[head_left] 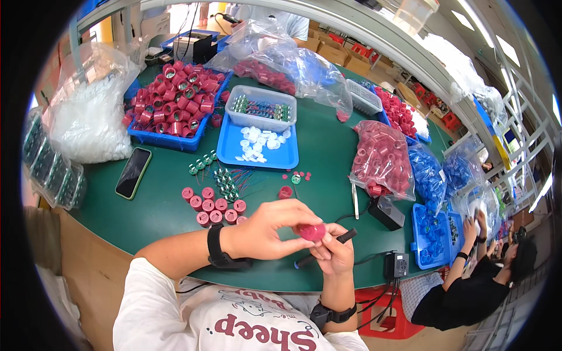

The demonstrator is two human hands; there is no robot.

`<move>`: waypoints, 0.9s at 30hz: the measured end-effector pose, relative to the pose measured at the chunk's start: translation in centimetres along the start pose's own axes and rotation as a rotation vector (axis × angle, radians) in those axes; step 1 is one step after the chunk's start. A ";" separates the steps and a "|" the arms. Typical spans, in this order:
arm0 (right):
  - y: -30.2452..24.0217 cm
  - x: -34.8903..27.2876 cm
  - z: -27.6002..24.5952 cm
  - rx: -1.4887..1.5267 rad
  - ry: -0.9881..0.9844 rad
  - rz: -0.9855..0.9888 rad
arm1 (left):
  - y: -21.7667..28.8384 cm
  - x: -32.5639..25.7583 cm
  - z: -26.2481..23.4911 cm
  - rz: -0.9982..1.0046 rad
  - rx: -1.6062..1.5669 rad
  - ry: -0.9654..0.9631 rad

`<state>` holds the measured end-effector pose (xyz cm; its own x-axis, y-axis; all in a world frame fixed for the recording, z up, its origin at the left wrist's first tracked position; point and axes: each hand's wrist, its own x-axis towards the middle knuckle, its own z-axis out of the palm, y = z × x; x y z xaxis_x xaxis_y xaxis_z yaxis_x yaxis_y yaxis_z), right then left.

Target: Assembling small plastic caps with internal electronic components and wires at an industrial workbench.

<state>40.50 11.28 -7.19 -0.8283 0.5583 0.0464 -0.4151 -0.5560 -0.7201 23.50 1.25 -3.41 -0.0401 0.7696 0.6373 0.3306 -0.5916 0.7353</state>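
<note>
Just below the frame's middle, the red piece (pixel 312 233) is pinched by the left hand (pixel 266 232) and right hand (pixel 336 255); it should be held straight and gently.

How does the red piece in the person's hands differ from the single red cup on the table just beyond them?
The red piece is held up between the left hand and right hand; the red cup rests on the green table. The hands partly cover the red piece; the red cup is uncovered. The red piece shows a smooth, shiny face; the red cup shows an open top. Both are a similar reddish colour.
</note>
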 end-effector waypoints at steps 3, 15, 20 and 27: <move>0.4 -0.1 -0.8 0.177 -0.195 0.027 | 1.0 0.1 0.9 0.102 0.050 0.058; 0.5 -0.9 -4.4 -0.059 -0.319 -0.057 | 2.1 -0.5 0.3 0.249 0.085 -0.093; -0.2 -0.9 -0.7 0.367 -0.287 0.208 | 2.6 -0.8 0.2 0.261 0.122 -0.059; -0.5 -0.7 -0.9 0.112 -0.325 0.154 | 1.7 -1.2 0.6 0.229 0.163 0.067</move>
<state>41.66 11.72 -7.53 -0.9530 0.2484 0.1734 -0.2998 -0.6920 -0.6566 24.72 -0.58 -3.05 -0.0072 0.5998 0.8001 0.4856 -0.6973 0.5271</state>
